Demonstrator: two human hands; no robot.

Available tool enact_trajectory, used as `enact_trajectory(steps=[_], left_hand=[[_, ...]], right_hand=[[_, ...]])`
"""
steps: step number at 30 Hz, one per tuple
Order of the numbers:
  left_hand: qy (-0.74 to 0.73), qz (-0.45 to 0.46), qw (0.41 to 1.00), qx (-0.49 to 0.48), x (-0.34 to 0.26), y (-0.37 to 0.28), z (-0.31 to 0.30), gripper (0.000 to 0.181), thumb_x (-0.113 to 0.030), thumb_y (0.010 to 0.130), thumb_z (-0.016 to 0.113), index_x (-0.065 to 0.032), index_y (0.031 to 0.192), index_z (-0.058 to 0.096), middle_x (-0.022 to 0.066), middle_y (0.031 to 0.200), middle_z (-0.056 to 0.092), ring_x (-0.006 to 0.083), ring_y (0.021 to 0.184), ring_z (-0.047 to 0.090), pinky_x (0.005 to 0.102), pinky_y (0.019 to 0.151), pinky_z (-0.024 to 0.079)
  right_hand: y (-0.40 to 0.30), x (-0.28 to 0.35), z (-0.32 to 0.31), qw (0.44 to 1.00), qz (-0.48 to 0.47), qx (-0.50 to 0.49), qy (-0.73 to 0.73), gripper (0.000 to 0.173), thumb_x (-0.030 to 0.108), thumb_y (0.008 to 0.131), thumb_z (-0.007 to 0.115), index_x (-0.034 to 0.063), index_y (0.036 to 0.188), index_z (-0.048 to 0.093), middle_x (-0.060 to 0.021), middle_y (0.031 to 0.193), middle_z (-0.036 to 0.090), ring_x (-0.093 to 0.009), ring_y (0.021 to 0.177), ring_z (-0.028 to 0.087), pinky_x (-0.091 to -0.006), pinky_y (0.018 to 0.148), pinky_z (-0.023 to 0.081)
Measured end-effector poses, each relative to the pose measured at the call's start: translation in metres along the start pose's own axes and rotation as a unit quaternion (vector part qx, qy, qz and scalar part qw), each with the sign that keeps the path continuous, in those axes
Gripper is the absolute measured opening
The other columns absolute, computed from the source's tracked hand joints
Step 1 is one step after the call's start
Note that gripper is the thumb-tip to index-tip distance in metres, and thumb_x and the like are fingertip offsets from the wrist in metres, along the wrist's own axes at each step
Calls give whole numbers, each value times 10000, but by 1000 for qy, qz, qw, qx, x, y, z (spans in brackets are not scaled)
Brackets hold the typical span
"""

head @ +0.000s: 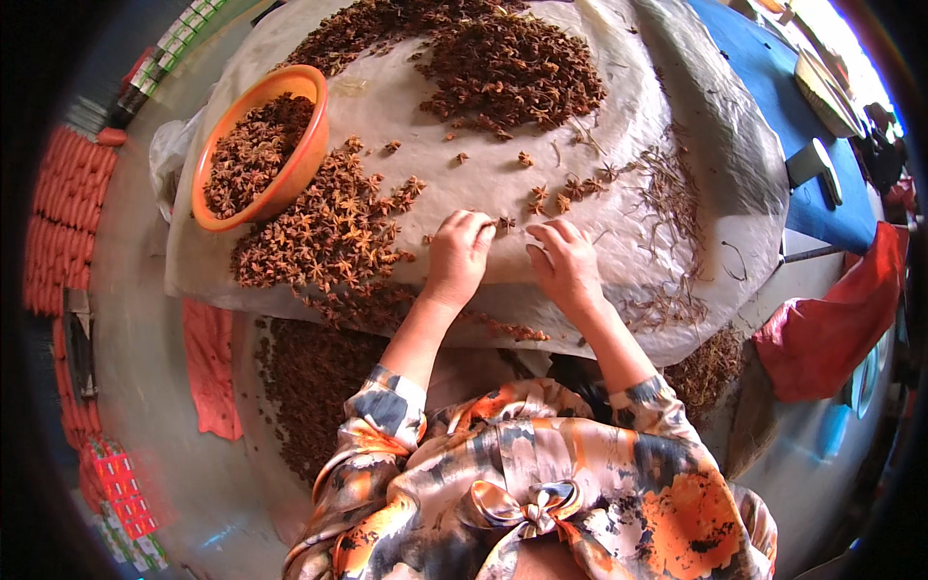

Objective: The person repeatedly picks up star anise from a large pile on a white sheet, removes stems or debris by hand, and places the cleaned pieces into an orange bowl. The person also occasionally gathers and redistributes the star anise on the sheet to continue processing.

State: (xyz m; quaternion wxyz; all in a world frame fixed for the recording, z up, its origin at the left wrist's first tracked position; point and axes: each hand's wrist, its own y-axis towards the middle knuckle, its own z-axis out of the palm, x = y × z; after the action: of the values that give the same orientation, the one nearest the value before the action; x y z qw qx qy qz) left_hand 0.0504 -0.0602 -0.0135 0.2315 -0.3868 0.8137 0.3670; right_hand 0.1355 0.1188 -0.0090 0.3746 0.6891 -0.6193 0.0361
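Note:
My left hand (pixel 458 255) is over the plastic-covered table (pixel 406 156), its thumb and forefinger pinched on a small dark piece, apparently star anise. A loose star anise (pixel 507 223) lies just past those fingertips. My right hand (pixel 569 261) is to the right of it, fingers curled, with a small gap between thumb and forefinger and nothing visible in it. Several star anise pods (pixel 562 203) lie beyond the right fingertips. Left of my left hand spreads a heap of star anise (pixel 326 225). An orange plastic basin (pixel 317 141), tilted, holds more of them.
A large darker pile of star anise (pixel 515 72) covers the table's far part. Thin stems (pixel 670 196) are scattered at the right. More star anise (pixel 312 391) lies below the near edge. A red plastic bag (pixel 826 326) and blue surface (pixel 834 196) stand right; red mesh sacks (pixel 72 210) left.

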Motion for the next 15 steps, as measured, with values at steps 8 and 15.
enact_trajectory(steps=[8, 15], left_hand=[[-551, -268, 790, -15, -21, -10, -6, 188, -113, 1010, 587, -12, 1165, 626, 66, 1005, 678, 128, 844, 665, 277, 766, 578], [-86, -22, 996, 15, -40, -14, -13, 201, -3, 884, 661, -20, 1085, 662, 80, 929, 676, 172, 827, 668, 283, 726, 559]], right_hand=[[14, 29, 11, 967, 135, 19, 216, 212, 173, 873, 695, 10, 1008, 676, -184, 861, 686, -365, 780, 678, -407, 693, 531], [5, 36, -13, 960, 206, 104, 159, 196, 212, 855, 710, 21, 815, 689, -204, 714, 653, -334, 690, 679, -407, 616, 516]])
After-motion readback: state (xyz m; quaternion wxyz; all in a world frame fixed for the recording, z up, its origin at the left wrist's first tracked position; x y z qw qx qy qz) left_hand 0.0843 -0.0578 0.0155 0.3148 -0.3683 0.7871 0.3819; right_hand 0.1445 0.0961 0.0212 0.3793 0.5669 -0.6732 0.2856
